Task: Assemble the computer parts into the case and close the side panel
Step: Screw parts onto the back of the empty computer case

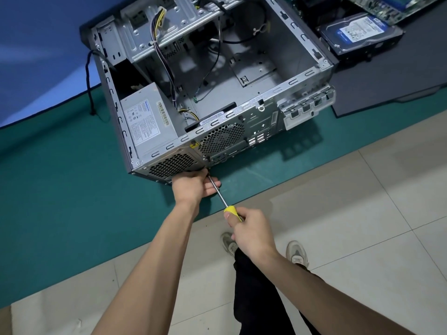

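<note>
The right hand (pixel 251 234) has its grip wrapped round the yellow screwdriver (pixel 223 200); the left hand (pixel 193 186), fingers loosely spread, steadies the shaft against the open case (pixel 266 105) on the worktop (pixel 72 189).

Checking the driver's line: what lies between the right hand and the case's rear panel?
In the head view: the screwdriver shaft, with the left hand steadying it.
</note>
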The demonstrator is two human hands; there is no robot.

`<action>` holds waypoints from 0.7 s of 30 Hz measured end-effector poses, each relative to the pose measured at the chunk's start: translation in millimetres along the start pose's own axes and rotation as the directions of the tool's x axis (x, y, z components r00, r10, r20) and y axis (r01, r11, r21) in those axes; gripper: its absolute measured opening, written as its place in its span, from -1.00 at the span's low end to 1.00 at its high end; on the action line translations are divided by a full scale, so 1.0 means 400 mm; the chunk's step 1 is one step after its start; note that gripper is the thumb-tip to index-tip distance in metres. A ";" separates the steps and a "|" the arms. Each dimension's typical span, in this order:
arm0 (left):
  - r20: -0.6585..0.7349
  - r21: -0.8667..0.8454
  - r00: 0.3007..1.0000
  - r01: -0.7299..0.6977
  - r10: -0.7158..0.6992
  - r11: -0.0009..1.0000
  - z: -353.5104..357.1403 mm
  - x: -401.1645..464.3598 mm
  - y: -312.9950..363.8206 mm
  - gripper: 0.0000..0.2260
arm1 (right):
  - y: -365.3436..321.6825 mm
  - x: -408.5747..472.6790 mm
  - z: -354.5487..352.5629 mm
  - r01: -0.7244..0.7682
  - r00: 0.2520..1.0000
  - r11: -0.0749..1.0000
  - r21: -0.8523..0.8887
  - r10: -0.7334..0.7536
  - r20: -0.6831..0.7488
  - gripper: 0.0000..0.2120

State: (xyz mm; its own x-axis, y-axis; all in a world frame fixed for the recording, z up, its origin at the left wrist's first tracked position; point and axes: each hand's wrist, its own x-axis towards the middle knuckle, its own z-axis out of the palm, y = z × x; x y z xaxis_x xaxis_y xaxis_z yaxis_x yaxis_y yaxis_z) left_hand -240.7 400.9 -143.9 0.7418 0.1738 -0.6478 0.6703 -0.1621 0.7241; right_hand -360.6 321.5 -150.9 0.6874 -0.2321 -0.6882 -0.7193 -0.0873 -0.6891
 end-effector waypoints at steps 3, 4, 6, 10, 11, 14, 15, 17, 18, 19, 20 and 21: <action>0.020 -0.039 0.999 0.025 -0.024 0.999 -0.002 -0.001 0.003 -0.92 | 0.000 0.002 0.002 0.007 1.000 1.000 -0.017 -0.007 -0.010 -0.74; 0.029 -0.068 0.999 0.041 -0.039 0.997 -0.004 -0.003 0.004 -0.91 | 0.000 0.002 0.001 0.011 1.000 1.000 -0.019 -0.011 -0.014 -0.73; 0.040 -0.136 0.996 0.080 -0.075 0.987 -0.004 -0.009 0.001 -0.86 | 0.001 0.000 -0.002 0.022 0.999 0.999 -0.029 -0.023 -0.023 -0.72; 0.054 -0.245 0.991 0.128 -0.119 0.961 -0.003 -0.022 -0.007 -0.86 | -0.002 -0.003 -0.004 0.035 0.999 0.999 -0.042 -0.036 -0.027 -0.73; 0.053 -0.253 0.991 0.130 -0.120 0.959 -0.003 -0.023 -0.009 -0.86 | -0.003 -0.004 -0.004 0.037 0.999 0.998 -0.041 -0.038 -0.026 -0.73; 0.044 -0.263 0.991 0.134 -0.126 0.955 -0.004 -0.021 -0.010 -0.87 | -0.007 -0.005 -0.004 0.035 0.999 0.999 -0.041 -0.036 -0.025 -0.72; 0.041 -0.262 0.991 0.133 -0.127 0.956 -0.002 -0.021 -0.009 -0.87 | -0.010 -0.005 -0.003 0.029 0.999 0.999 -0.028 -0.030 -0.023 -0.73; 0.038 -0.235 0.993 0.119 -0.113 0.965 0.002 -0.022 -0.009 -0.86 | -0.016 -0.002 0.000 0.008 1.000 0.999 0.032 -0.007 -0.020 -0.73; 0.037 -0.210 0.994 0.105 -0.100 0.972 0.004 -0.024 -0.008 -0.86 | -0.019 0.000 0.002 -0.004 1.000 0.998 0.062 0.005 -0.018 -0.73; 0.033 -0.188 0.996 0.093 -0.088 0.978 0.005 -0.025 -0.007 -0.85 | -0.021 0.001 0.004 -0.014 1.000 0.996 0.084 0.015 -0.012 -0.73; 0.027 -0.175 0.996 0.087 -0.083 0.981 0.005 -0.025 -0.006 -0.85 | -0.023 0.001 0.006 -0.022 1.000 0.994 0.103 0.023 -0.005 -0.74; 0.021 -0.173 0.996 0.089 -0.086 0.981 0.005 -0.026 -0.005 -0.85 | -0.024 0.000 0.009 -0.032 0.999 0.991 0.130 0.032 0.005 -0.75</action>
State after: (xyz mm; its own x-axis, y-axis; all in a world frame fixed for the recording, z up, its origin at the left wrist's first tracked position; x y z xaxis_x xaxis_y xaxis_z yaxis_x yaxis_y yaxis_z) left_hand -249.7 397.5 -139.1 0.6815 0.1663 -0.7126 0.7196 0.0246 0.6939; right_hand -353.5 325.7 -145.1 0.6646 -0.2299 -0.7110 -0.7221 0.0472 -0.6902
